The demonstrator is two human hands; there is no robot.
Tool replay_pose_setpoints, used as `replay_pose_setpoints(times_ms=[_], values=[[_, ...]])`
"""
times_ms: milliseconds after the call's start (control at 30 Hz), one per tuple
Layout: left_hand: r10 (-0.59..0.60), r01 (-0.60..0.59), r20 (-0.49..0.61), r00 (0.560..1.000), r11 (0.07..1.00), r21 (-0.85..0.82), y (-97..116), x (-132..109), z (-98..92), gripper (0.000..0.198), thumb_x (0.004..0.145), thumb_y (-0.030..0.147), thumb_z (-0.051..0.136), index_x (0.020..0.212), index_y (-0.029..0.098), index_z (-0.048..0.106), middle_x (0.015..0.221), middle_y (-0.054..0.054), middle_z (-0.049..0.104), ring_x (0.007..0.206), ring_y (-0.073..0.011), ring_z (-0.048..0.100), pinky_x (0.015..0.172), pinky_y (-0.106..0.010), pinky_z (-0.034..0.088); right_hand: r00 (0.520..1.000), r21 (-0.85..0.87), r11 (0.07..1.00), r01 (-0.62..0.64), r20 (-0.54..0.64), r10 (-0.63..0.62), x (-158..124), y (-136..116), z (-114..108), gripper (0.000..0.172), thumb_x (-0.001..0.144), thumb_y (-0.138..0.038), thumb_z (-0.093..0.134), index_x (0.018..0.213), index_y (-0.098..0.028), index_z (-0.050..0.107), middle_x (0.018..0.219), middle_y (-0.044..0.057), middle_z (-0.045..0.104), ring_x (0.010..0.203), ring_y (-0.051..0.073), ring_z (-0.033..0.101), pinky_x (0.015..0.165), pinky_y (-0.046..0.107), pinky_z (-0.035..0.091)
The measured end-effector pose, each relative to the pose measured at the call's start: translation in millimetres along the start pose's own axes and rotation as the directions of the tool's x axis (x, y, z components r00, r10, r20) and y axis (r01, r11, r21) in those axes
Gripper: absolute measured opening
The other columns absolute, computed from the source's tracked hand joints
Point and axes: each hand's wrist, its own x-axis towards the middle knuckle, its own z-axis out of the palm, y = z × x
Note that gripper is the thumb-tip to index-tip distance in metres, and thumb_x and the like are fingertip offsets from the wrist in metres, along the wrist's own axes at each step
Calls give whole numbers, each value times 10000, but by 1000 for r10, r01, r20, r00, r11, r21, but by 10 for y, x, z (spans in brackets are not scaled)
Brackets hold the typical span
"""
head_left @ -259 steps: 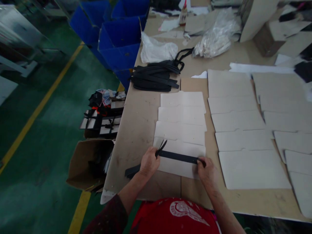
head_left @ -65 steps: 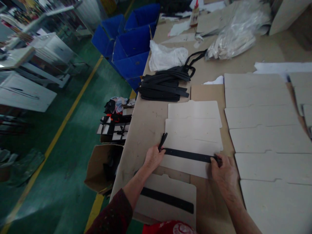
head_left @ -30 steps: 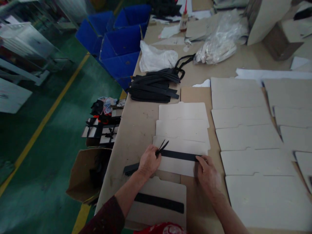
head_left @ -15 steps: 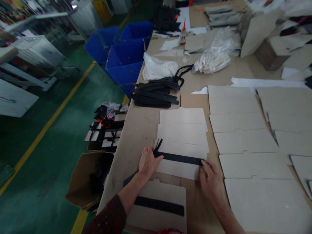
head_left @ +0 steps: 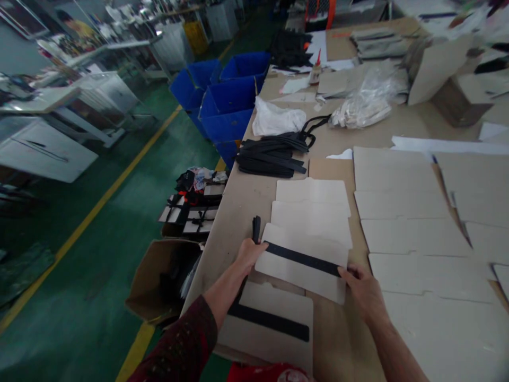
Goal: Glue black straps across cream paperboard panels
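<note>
A grey card panel [head_left: 306, 273] with a black strip [head_left: 303, 259] stuck across it lies slightly tilted at the near end of a column of panels. My left hand [head_left: 248, 253] grips its left edge and also holds a bundle of loose black strips [head_left: 256, 229]. My right hand [head_left: 363, 289] pinches the panel's right edge beside the strip's end. A finished panel with a black strip [head_left: 270, 324] lies closer to me, under my left forearm.
Two plain panels [head_left: 312, 204] lie beyond the held one. Rows of larger panels [head_left: 401, 212] cover the table's right side. A pile of black strips [head_left: 272, 156], a white bag [head_left: 276, 119] and a clear bag [head_left: 363, 109] lie farther back. Blue bins [head_left: 226, 98] and an open carton [head_left: 167, 276] stand left.
Both hands have shifted from pressing the strip down to gripping the panel's two edges, and the panel now sits slightly rotated. My view has lifted toward the far end of the table.
</note>
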Motion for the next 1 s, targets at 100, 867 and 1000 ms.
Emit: replay_pose_setpoints(times_ms=[100, 867, 1000], values=[[44, -41, 40, 998, 995, -87, -52, -258, -269, 225, 767, 344, 644, 868, 154, 711, 810, -42, 735, 758, -197, 678, 619, -243, 465, 999, 48, 999, 7, 43, -9, -186, -154, -118, 434, 663, -584, 663, 854, -195, 658, 737, 20, 672, 685, 200, 595, 628, 302, 443], [293, -299, 77, 953, 870, 393, 113, 65, 121, 495, 902, 202, 453, 1397, 209, 449, 1521, -97, 418, 1333, -217, 472, 1075, -305, 361, 776, -583, 695, 420, -166, -608, 663, -297, 217, 550, 936, -444, 376, 1278, -37, 517, 1267, 280, 549, 1216, 364, 482, 988, 537, 385], [273, -309, 144, 951, 851, 425, 189, 141, 283, 550, 908, 179, 410, 1455, 201, 363, 1609, -102, 230, 1343, -252, 461, 1077, -358, 380, 743, -659, 549, 515, 24, -669, 637, -126, 241, 416, 960, -356, 345, 1199, -113, 584, 1235, 221, 614, 1240, 343, 484, 1005, 548, 365]])
